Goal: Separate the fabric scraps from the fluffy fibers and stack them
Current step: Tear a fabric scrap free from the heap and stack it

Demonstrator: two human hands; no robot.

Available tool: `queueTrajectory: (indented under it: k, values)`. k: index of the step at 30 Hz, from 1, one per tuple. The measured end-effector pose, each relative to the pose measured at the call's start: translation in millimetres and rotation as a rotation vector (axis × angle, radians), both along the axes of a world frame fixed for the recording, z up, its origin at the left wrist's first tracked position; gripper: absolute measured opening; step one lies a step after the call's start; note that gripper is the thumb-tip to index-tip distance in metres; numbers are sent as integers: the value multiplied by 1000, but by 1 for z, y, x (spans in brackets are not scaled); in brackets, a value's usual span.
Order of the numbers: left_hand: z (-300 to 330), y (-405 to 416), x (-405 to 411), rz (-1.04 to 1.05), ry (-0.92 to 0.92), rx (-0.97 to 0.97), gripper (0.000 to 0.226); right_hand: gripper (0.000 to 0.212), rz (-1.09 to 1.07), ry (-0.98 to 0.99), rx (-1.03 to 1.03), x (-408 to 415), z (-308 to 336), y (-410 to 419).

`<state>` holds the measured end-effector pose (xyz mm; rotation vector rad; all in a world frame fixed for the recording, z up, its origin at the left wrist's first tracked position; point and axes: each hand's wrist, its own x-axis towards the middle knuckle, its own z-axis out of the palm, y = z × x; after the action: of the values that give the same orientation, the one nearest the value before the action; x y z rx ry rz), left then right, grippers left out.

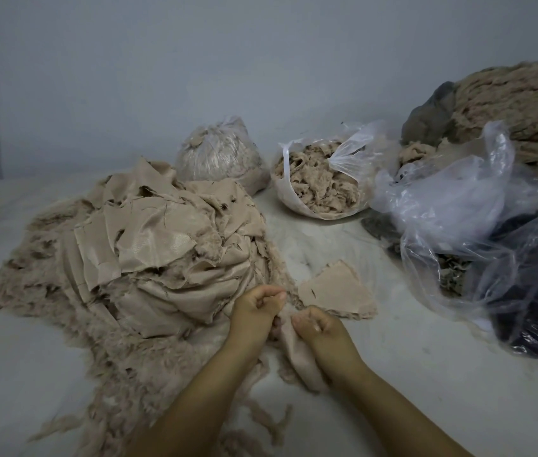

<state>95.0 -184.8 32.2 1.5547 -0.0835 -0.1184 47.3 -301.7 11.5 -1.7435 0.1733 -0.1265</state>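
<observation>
A big heap of beige fabric scraps mixed with fluffy fibers [149, 245] covers the left and middle of the white surface. My left hand [256, 308] and my right hand [318, 328] sit close together at the heap's right edge, each pinching one beige fabric piece [297, 354] that hangs between and below them, with fluff clinging to it. Just beyond my hands lies a small flat stack of beige fabric scraps [335, 288]. Loose fiber strands [271, 420] trail on the surface near my forearms.
A tied clear bag of fibers [218, 153] and an open clear bag of fluffy fibers [320, 179] stand at the back. To the right lie crumpled clear plastic bags [452, 199] with dark contents, and a large brown fiber mound [518, 107] behind them.
</observation>
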Motion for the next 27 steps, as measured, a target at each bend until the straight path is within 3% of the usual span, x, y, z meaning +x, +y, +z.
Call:
queueTrajectory:
  k: [2, 6, 9, 12, 15, 18, 21, 24, 27]
  values:
    - [2, 2, -2, -26, 71, -62, 16, 26, 4, -15, 95, 2, 0, 0]
    - [10, 8, 0, -110, 382, -172, 60, 25, 55, -44, 183, 0, 2, 1]
    - [7, 10, -3, -217, 374, -94, 41, 23, 73, -37, 230, -1, 3, 2]
    - [3, 7, -2, -122, 328, -119, 20, 24, 84, -26, 246, -1, 3, 4]
    - [2, 8, 2, -59, 299, -117, 21, 27, 109, -12, 223, -3, 4, 8]
    - [4, 8, 0, -56, 325, -178, 31, 38, 124, 38, 334, -5, 5, 9]
    - [6, 9, -2, -155, 323, -141, 31, 49, 156, 74, 417, -6, 3, 12]
    - [3, 9, -4, -182, 246, -20, 24, 44, 146, 72, 351, -4, -2, 10]
    - [1, 9, -3, -160, 287, -41, 27, 42, 113, 54, 295, -1, -6, 7]
